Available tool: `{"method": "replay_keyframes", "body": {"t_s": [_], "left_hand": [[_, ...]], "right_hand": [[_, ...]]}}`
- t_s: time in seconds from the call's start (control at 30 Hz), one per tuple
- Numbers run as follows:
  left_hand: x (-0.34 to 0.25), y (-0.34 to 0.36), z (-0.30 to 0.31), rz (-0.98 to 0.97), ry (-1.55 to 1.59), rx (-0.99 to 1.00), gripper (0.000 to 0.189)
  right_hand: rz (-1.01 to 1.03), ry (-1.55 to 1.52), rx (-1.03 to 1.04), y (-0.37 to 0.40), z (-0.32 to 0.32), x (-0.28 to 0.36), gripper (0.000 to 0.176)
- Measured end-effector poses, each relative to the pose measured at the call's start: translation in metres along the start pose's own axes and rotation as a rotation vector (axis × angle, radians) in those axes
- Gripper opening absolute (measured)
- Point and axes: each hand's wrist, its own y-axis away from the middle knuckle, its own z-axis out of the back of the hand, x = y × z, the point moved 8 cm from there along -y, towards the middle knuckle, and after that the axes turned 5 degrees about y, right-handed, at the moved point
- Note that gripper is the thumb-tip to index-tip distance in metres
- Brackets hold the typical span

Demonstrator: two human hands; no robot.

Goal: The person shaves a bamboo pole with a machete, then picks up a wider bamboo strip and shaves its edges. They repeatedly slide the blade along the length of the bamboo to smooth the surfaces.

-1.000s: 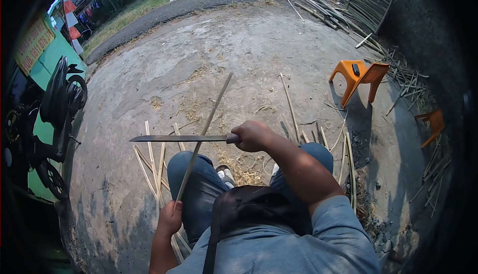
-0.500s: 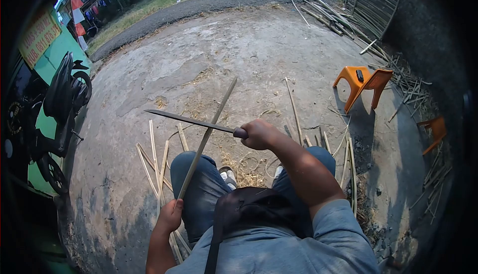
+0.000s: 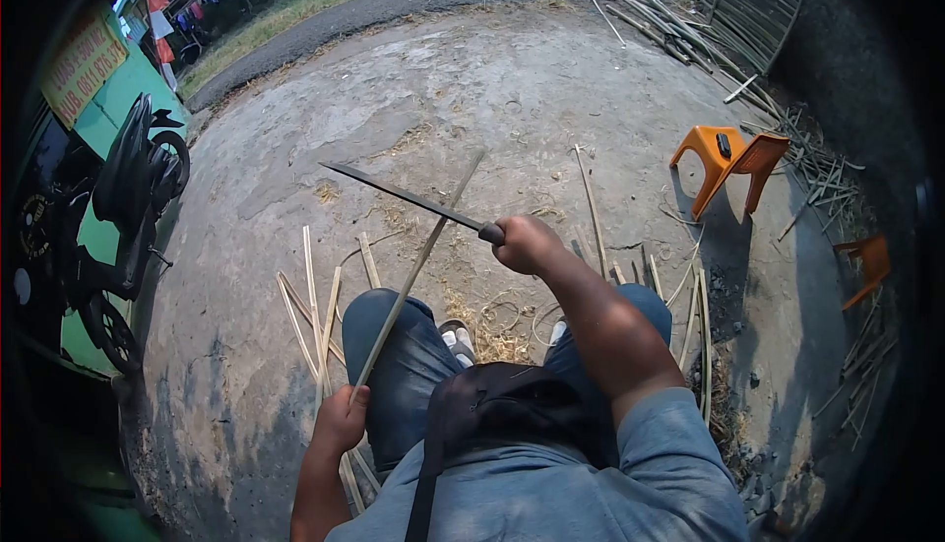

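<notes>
Left hand closed around lower end of long thin pale bamboo strip, strip rising diagonal over left knee toward upper right. Right hand gripping dark handle of long dark-bladed knife, blade pointing to upper left, crossing strip near its upper part (looks touching, cannot tell sure). Loose split bamboo strips lying on concrete ground beside left leg. Orange plastic stool well apart, at right. Black motorcycle at left edge.
</notes>
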Motion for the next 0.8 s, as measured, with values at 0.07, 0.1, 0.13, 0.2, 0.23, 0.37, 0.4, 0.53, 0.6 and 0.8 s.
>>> {"method": "replay_keyframes", "body": {"t_s": [0.07,0.1,0.13,0.2,0.23,0.37,0.4,0.53,0.6,0.8], "left_hand": [[-0.004,-0.004,-0.001,-0.025,-0.004,-0.008,0.069],[-0.008,-0.003,-0.001,-0.025,0.002,-0.007,0.069],[-0.011,-0.002,-0.002,-0.022,0.009,-0.006,0.069],[-0.01,-0.003,-0.003,-0.004,0.0,0.02,0.069],[-0.01,-0.003,-0.003,0.006,-0.005,0.029,0.069],[-0.001,-0.003,-0.004,-0.044,0.025,-0.015,0.071],[0.0,-0.003,-0.005,-0.045,0.025,-0.018,0.071],[-0.002,-0.003,-0.003,-0.037,0.033,0.007,0.071],[-0.004,-0.002,-0.002,-0.032,0.01,0.0,0.071],[-0.007,-0.003,-0.001,-0.035,0.017,0.01,0.07]], "right_hand": [[0.05,0.022,0.014,0.008,-0.001,0.003,0.019],[0.076,0.07,0.052,0.013,-0.005,0.012,0.021],[0.104,0.118,0.092,0.019,-0.007,0.023,0.023],[0.171,0.183,0.142,0.035,-0.007,0.047,0.02],[0.213,0.223,0.132,0.034,-0.016,0.052,0.019],[0.27,0.246,0.032,0.031,-0.009,0.062,0.019],[0.248,0.21,0.007,0.027,-0.008,0.058,0.019],[0.133,0.056,-0.131,-0.002,-0.013,0.015,0.017],[0.018,-0.078,-0.172,-0.002,-0.006,0.001,0.014],[0.096,-0.062,-0.035,0.005,-0.01,0.005,0.019]]}}
